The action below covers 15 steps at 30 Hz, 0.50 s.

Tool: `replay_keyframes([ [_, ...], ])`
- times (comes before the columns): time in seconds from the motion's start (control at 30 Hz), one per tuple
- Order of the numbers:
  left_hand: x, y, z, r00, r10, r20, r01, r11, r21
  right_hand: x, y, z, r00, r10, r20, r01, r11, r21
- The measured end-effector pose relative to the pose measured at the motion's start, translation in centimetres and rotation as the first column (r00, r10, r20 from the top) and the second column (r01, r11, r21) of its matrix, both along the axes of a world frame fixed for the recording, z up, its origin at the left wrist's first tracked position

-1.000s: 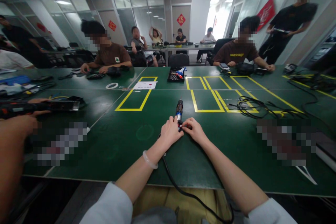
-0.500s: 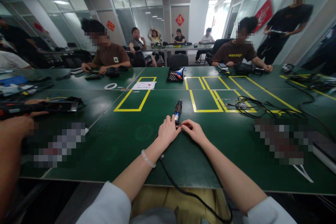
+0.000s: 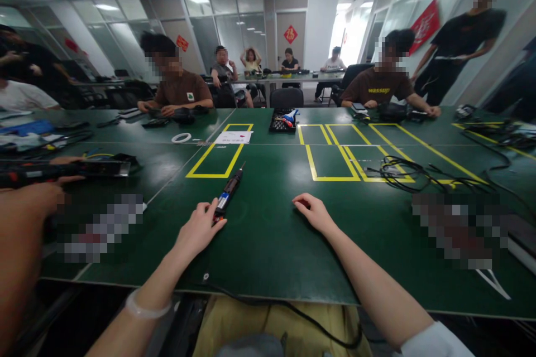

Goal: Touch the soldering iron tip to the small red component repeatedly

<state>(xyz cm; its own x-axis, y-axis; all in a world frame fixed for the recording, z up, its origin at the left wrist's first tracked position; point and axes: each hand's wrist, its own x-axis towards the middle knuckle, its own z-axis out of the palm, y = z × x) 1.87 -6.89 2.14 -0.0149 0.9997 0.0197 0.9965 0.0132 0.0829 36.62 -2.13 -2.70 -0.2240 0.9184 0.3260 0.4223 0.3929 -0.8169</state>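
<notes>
A slim dark electric screwdriver (image 3: 228, 192) with a blue-and-white band lies slanted on the green table (image 3: 259, 245), its thin tip pointing away and to the right. My left hand (image 3: 201, 227) is on its near end, fingers over and around it. A black cable runs from near the table's front edge down across my lap. My right hand (image 3: 312, 212) rests on the table to the right, apart from the tool, its fingers curled together; no object shows in it.
Yellow tape (image 3: 335, 179) marks rectangles ahead. A black tray (image 3: 283, 121) of tools, white paper (image 3: 233, 137), a tape roll (image 3: 181, 138) and coiled cables (image 3: 396, 170) lie beyond. Another person's hand (image 3: 46, 198) holds a tool at left. People sit opposite.
My left hand and the screwdriver have moved left, and the tool now tilts more. My right hand, which was touching its near end, is now apart from it.
</notes>
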Motion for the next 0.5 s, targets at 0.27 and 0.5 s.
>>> replay_keyframes([
  [0.27,-13.8,-2.9,-0.9,0.979,0.203,-0.032,-0.204,0.979,-0.019,-0.5,-0.3,0.1,1.000,0.017,0.015,-0.017,1.000,-0.001],
  [0.5,-13.9,-5.6,1.5,0.939,0.344,0.007,-0.343,0.932,0.119,-0.5,-0.3,0.3,0.999,0.020,0.026,-0.020,1.000,-0.004],
])
